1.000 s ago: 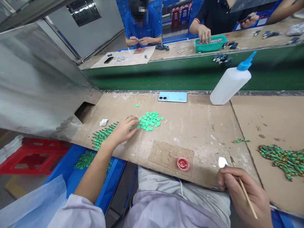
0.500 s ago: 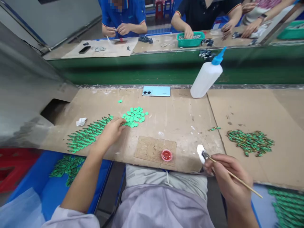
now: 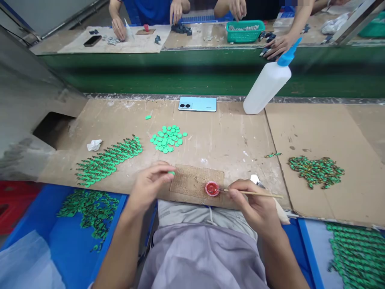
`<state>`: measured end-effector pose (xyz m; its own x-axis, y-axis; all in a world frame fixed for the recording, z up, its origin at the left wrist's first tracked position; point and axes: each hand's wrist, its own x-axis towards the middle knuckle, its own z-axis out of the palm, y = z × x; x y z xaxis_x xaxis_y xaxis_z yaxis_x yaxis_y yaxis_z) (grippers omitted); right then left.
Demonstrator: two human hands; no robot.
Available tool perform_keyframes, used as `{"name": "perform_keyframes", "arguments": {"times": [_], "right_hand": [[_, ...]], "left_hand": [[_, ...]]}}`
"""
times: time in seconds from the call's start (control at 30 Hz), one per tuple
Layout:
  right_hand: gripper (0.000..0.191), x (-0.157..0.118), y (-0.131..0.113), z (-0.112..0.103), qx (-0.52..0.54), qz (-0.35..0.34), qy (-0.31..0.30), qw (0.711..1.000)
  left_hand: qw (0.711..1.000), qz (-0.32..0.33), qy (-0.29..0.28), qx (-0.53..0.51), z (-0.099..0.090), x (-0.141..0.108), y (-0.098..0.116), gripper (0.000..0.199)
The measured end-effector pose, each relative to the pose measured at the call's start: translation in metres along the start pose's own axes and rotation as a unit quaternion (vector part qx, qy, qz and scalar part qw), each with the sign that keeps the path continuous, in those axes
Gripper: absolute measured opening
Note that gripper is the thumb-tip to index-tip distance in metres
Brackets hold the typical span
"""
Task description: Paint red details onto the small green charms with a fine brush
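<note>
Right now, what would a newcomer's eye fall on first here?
Probably the heap of bright green discs on the cardboard, with slanting rows of green pieces to its left. Nearer, the small red cup on the brown board stands out, a thin wooden stick in the right hand pointing at it. The left hand holds one green disc by the board's left edge.

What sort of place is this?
Probably a factory or workshop for handwork on small parts: green discs lie clustered on a cardboard-covered bench, a blue bin holds many small green pieces, and a co-worker's hand is near dark parts across the way.
</note>
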<state>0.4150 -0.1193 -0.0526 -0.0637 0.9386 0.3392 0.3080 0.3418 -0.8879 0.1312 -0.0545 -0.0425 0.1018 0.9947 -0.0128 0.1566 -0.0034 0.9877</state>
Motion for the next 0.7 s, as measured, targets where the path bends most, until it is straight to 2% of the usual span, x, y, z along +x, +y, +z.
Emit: {"name": "perform_keyframes", "arguments": {"times": [0.07, 0.13, 0.23, 0.37, 0.53, 0.7], "right_hand": [[0.013, 0.007, -0.002, 0.002, -0.021, -0.008, -0.024, 0.999], [0.014, 0.013, -0.003, 0.004, -0.037, -0.012, -0.044, 0.998], [0.016, 0.018, -0.004, 0.008, -0.061, -0.011, -0.054, 0.997], [0.018, 0.021, -0.003, 0.014, -0.090, -0.009, -0.054, 0.994], [0.019, 0.021, -0.002, 0.019, -0.103, -0.007, -0.054, 0.993], [0.018, 0.017, 0.000, 0.022, -0.110, -0.013, -0.033, 0.993]], "left_hand": [[0.989, -0.040, -0.014, -0.142, 0.025, -0.018, -0.004, 0.018], [0.953, -0.113, -0.044, -0.279, 0.049, -0.032, -0.007, 0.025], [0.901, -0.205, -0.054, -0.379, 0.069, -0.044, -0.006, 0.031], [0.869, -0.273, -0.034, -0.411, 0.068, -0.048, -0.002, 0.034], [0.875, -0.259, -0.022, -0.409, 0.054, -0.047, 0.004, 0.031], [0.871, -0.242, -0.013, -0.428, 0.052, -0.047, 0.002, 0.016]]}}
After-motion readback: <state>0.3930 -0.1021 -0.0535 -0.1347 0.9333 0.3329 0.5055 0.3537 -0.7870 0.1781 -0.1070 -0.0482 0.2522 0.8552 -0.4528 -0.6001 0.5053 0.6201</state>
